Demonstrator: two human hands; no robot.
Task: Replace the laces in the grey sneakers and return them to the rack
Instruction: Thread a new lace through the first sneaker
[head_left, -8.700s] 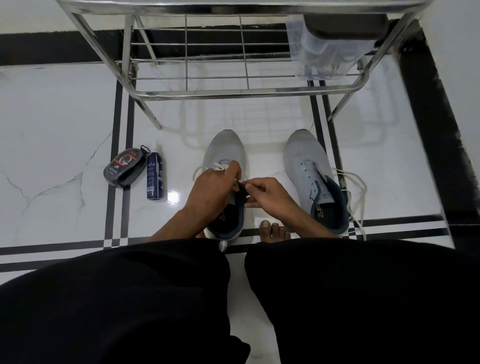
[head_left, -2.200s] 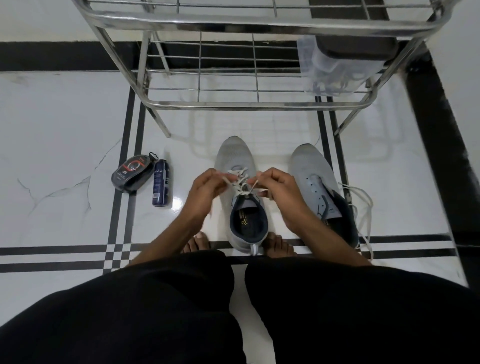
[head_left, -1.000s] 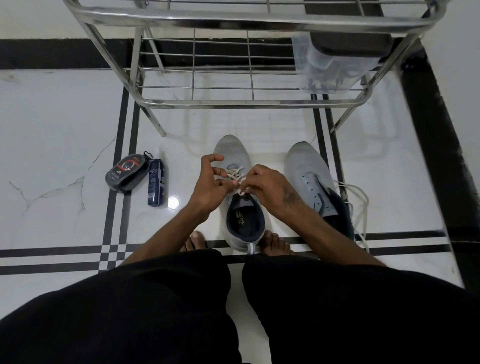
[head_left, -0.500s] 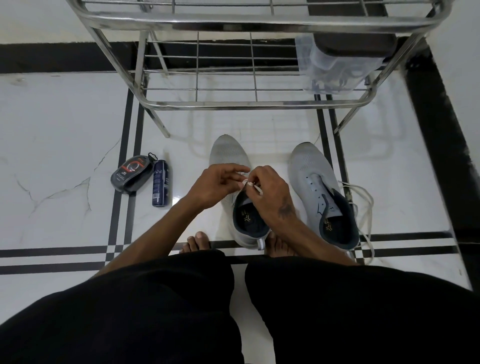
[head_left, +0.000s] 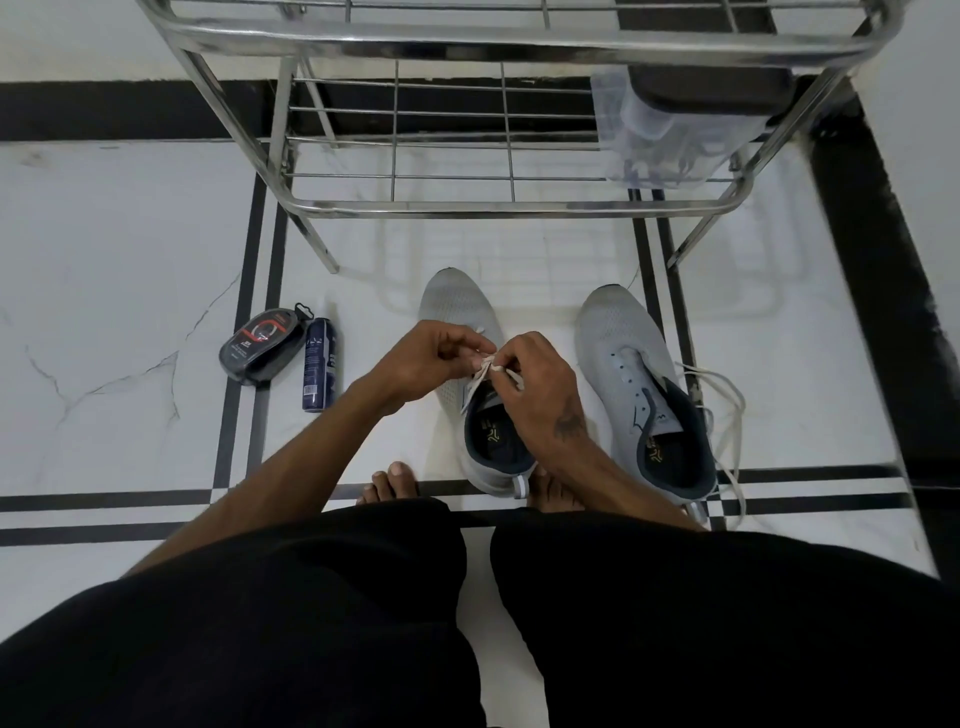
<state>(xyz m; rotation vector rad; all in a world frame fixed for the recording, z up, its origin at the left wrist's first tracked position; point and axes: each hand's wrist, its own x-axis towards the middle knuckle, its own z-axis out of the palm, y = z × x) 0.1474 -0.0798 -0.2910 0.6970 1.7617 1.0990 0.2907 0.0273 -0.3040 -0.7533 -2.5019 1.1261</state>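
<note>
Straight ahead on the white marble floor (head_left: 130, 260) stands the steel wire shoe rack (head_left: 498, 208), its lower shelf kept free, I judge, for the pair's return. Before it sit both grey mesh sneakers, toes toward the rack so their tongues face me. My right-side sneaker (head_left: 639, 384) waits, its white lace (head_left: 727, 410) trailing loose. Over my left-side sneaker (head_left: 457, 312), my left hand (head_left: 431, 358) and right hand (head_left: 540, 384) each pinch its cream lace (head_left: 480, 371), seemingly knotting it.
</note>
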